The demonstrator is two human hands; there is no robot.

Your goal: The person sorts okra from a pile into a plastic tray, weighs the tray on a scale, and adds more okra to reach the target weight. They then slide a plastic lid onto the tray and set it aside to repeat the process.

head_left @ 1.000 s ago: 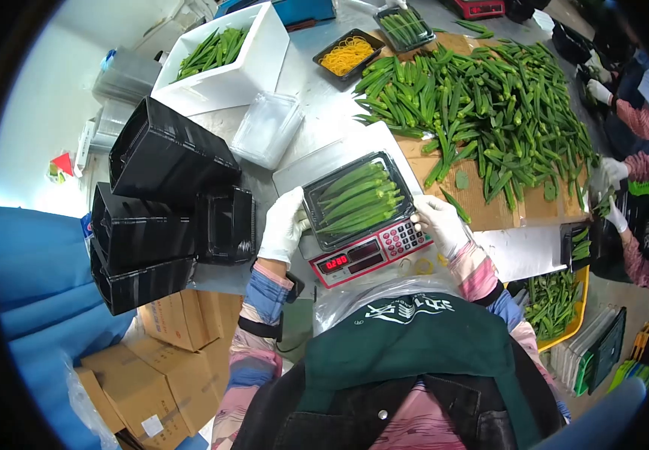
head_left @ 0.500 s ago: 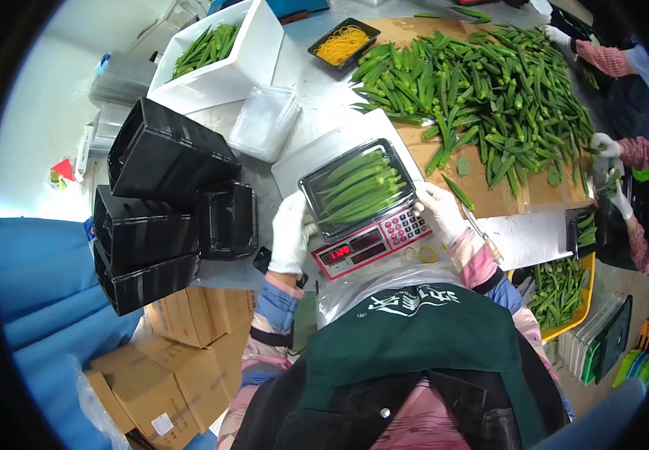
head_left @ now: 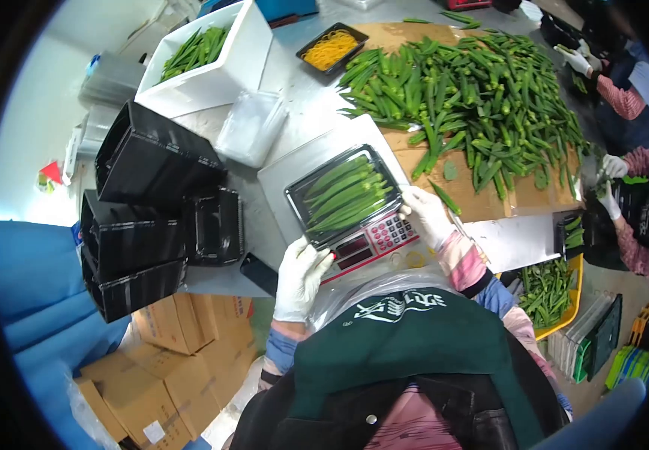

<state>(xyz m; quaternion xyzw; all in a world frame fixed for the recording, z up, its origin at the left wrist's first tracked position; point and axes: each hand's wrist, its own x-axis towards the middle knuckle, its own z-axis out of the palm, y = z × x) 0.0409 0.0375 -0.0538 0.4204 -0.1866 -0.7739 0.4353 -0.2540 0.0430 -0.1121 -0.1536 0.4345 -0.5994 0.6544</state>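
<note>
A black tray of okra point(head_left: 347, 193) under a clear cover rests tilted on the metal plate of a red-and-white digital scale point(head_left: 354, 259). My right hand point(head_left: 428, 217), white-gloved, has its fingers closed at the tray's right edge. My left hand point(head_left: 300, 279), gloved too, is by the tray's lower left corner, its thumb and bent fingers apart and nothing visible between them. Its fingertips hide part of the scale's display. Rubber bands point(head_left: 414, 259) lie below the keypad. A large pile of loose okra point(head_left: 482, 105) covers the cardboard beyond.
Stacked black trays point(head_left: 152, 154) and a phone point(head_left: 258, 273) are on the left. Behind them stand clear lids point(head_left: 251, 127), a white foam box point(head_left: 189, 90) of okra and a tray of yellow rubber bands point(head_left: 332, 46). A yellow crate point(head_left: 572, 300) sits right. Co-workers' gloved hands point(head_left: 614, 166) handle okra.
My left hand has come off the tray's left edge and moved down toward the scale's display. My right hand stays at the tray's right edge. The whole view has shifted slightly.
</note>
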